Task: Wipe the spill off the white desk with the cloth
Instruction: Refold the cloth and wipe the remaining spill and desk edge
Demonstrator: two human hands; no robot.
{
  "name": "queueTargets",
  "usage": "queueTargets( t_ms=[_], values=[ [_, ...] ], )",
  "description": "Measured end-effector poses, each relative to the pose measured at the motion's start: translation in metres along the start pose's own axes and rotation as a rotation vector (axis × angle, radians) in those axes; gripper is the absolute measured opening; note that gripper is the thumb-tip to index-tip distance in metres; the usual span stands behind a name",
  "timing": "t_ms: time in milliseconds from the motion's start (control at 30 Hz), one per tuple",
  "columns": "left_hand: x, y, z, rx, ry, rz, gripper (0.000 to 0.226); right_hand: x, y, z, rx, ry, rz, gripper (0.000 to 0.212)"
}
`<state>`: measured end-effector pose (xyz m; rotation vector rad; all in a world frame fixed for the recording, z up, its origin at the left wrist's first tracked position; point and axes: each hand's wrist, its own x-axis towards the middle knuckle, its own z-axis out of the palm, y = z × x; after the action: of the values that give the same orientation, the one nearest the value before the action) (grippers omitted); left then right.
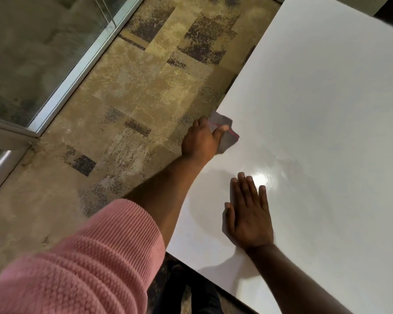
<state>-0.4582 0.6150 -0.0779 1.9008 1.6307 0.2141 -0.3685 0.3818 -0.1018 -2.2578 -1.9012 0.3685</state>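
Observation:
The white desk (327,98) fills the right side of the view. At its left edge my left hand (201,139) presses a grey cloth (225,132) with a red stitched line against the surface, thumb on top of the cloth. Part of the cloth is hidden under the hand. My right hand (247,214) lies flat on the desk nearer to me, fingers apart, holding nothing. A faint wet smear (288,164) shows on the desk to the right of the cloth, beside a bright light reflection (262,179).
Left of the desk is patterned beige and dark carpet (134,98). A glass partition with a metal frame (77,71) runs along the far left. A pink knitted sleeve (89,257) covers my left upper arm.

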Motion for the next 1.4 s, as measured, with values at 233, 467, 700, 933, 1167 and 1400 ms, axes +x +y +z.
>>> queueTargets(
  t_ms=[233, 467, 700, 933, 1167, 1400],
  values=[
    [-0.031, -0.032, -0.002, -0.066, 0.067, 0.053, 0.054, -0.002, 0.002, 0.004, -0.03, 0.009, -0.008, 0.068],
    [-0.161, -0.115, -0.026, -0.101, -0.003, -0.075, 0.048, -0.001, -0.004, -0.002, -0.029, 0.006, 0.0, 0.069],
    [-0.095, -0.076, -0.021, -0.074, -0.054, 0.018, 0.054, -0.002, -0.006, -0.008, -0.037, -0.021, -0.01, 0.068],
    [-0.174, -0.125, -0.018, -0.22, 0.07, -0.063, 0.041, -0.005, -0.006, -0.01, -0.053, -0.069, -0.01, 0.07],
    [-0.25, -0.167, -0.016, -0.316, 0.12, -0.257, 0.046, -0.012, -0.012, -0.017, -0.004, -0.097, -0.114, 0.077],
    [-0.249, -0.152, 0.006, -0.549, 0.321, -0.363, 0.038, -0.037, -0.03, 0.001, -0.095, -0.134, -0.308, 0.074]
  ],
)
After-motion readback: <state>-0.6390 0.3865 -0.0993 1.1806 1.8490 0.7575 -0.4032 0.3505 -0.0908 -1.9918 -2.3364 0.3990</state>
